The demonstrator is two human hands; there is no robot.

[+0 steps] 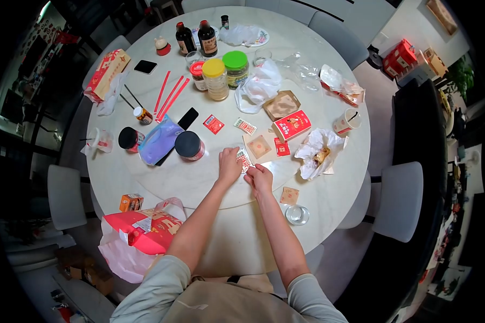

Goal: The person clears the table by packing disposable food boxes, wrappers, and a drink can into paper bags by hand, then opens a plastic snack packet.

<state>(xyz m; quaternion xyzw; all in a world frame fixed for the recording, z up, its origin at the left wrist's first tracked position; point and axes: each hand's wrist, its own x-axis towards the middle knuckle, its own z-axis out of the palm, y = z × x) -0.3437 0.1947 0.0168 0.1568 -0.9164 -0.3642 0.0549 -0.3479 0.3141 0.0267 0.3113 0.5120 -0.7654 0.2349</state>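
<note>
Near the middle of the round table [113, 185], a small white packet with red and green print [243, 160] lies between my two hands. My left hand [230, 166] has its fingers closed on the packet's left edge. The fingers of my right hand [260, 177] pinch its lower right edge. Just beyond sits a similar printed packet [245, 126], with a red packet [214, 124] to its left. A brown paper square [259, 146] and another red packet [282, 147] lie just right of my hands.
A dark-lidded jar [189, 145] stands left of my hands. To the right are a red box [291, 125], a crumpled wrapper [320, 153] and a glass [297, 215]. Jars and bottles stand farther back. A red bag [145, 229] is at the front left.
</note>
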